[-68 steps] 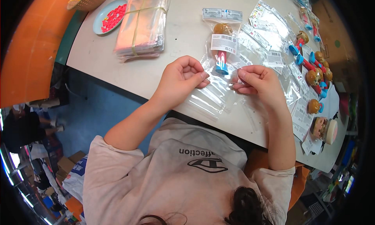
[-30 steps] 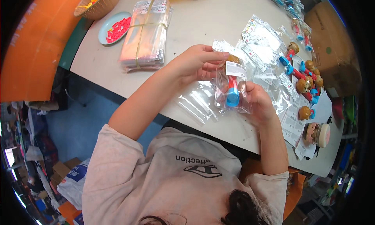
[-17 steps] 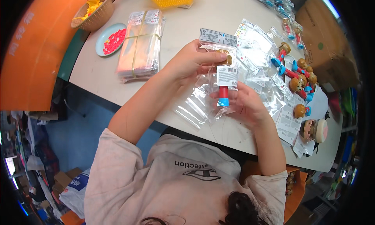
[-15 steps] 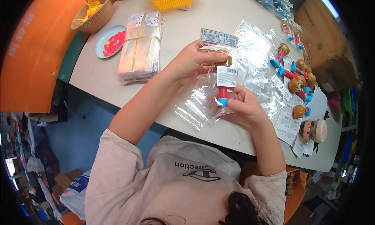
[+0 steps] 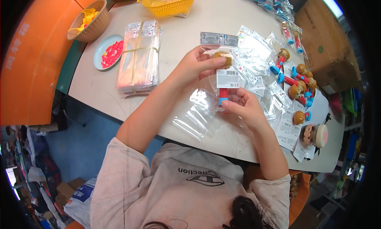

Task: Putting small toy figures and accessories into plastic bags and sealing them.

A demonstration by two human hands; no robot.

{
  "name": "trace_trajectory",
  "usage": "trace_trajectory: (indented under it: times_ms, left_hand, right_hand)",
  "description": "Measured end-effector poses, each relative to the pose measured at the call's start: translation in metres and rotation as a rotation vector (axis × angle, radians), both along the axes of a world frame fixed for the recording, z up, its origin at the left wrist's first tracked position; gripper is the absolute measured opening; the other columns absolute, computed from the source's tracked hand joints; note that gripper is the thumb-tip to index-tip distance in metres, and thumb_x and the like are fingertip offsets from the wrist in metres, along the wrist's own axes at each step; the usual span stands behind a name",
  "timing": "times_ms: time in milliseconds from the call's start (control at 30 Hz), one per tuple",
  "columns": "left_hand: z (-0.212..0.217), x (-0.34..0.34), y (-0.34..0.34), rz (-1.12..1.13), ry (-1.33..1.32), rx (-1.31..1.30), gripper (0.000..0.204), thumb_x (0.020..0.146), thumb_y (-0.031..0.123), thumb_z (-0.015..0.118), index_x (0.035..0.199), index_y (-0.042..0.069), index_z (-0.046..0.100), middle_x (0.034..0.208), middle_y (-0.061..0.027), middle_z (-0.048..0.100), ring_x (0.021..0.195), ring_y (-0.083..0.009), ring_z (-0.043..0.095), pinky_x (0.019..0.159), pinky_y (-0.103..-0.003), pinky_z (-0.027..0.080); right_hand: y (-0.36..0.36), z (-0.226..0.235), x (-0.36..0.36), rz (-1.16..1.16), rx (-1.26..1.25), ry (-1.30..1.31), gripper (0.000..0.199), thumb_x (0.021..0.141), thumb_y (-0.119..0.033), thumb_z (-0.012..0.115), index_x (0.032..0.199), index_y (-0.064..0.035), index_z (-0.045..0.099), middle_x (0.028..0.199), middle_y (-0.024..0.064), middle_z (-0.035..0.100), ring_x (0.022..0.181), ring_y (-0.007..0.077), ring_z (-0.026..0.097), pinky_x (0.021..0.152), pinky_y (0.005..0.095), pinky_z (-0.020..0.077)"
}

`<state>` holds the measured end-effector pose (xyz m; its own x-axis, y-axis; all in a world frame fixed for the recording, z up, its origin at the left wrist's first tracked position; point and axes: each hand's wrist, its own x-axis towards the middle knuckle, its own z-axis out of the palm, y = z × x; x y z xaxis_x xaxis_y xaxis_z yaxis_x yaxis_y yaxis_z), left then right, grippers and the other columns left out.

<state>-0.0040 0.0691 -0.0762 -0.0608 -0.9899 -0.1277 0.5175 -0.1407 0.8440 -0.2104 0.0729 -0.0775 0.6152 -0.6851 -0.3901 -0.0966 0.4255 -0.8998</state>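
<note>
Between both hands, above the table's near edge, stands a small toy figure (image 5: 223,92) with a round brown head, a red stem and a blue base. A white label (image 5: 227,79) lies across its middle. My left hand (image 5: 197,65) pinches the head end, thumb across the brown part. Lower down, my right hand (image 5: 247,108) grips the blue base between thumb and fingers. A clear plastic bag (image 5: 219,39) with a printed top strip surrounds the upper part; how far the toy sits inside is hard to tell. Beneath the hands lies loose clear film (image 5: 194,119).
Printed clear bags (image 5: 254,46) and label sheets (image 5: 286,127) cover the table at right, beside several similar toys (image 5: 295,90) and a lidded jar (image 5: 315,135). At left are a tied bag stack (image 5: 139,58), a plate of red pieces (image 5: 98,59) and baskets (image 5: 168,6). A cardboard box (image 5: 325,42) stands far right.
The toy is a little more upright, with its label facing up more squarely. Both hands keep their hold. The whole view has shifted slightly.
</note>
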Motion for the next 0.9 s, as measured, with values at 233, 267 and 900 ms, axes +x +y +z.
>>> trace_trajectory:
  times_ms: [233,267,900]
  left_hand:
    - [-0.011,0.009,-0.003,-0.049,0.08,0.029,0.053,0.085,0.008,0.068,0.131,0.0,0.043,0.118,-0.0105,0.059,0.109,-0.0175,0.059,0.094,-0.03,0.048]
    - [-0.015,0.01,-0.003,-0.041,0.119,0.031,0.054,0.084,0.008,0.068,0.131,0.001,0.043,0.119,-0.0108,0.059,0.109,-0.0176,0.059,0.092,-0.03,0.048]
    - [-0.02,0.026,-0.005,-0.032,0.624,0.075,0.067,0.093,0.012,0.05,0.147,0.002,0.012,0.14,-0.0211,0.04,0.12,-0.029,0.052,0.099,-0.038,0.045]
  right_hand:
    - [-0.009,0.011,0.002,-0.017,-0.055,-0.018,0.051,0.082,-0.01,0.071,0.126,0.0007,0.048,0.107,0.0097,0.065,0.096,0.0159,0.064,0.076,0.0296,0.0547]
    - [-0.01,0.012,0.003,-0.016,-0.054,-0.015,0.051,0.082,-0.01,0.071,0.126,0.0007,0.048,0.107,0.0097,0.065,0.096,0.0159,0.064,0.076,0.0296,0.0547]
    - [-0.053,0.016,0.017,0.079,0.162,-0.056,0.044,0.081,-0.011,0.068,0.121,0.0008,0.054,0.104,0.0108,0.066,0.081,0.0156,0.065,0.07,0.0277,0.054]
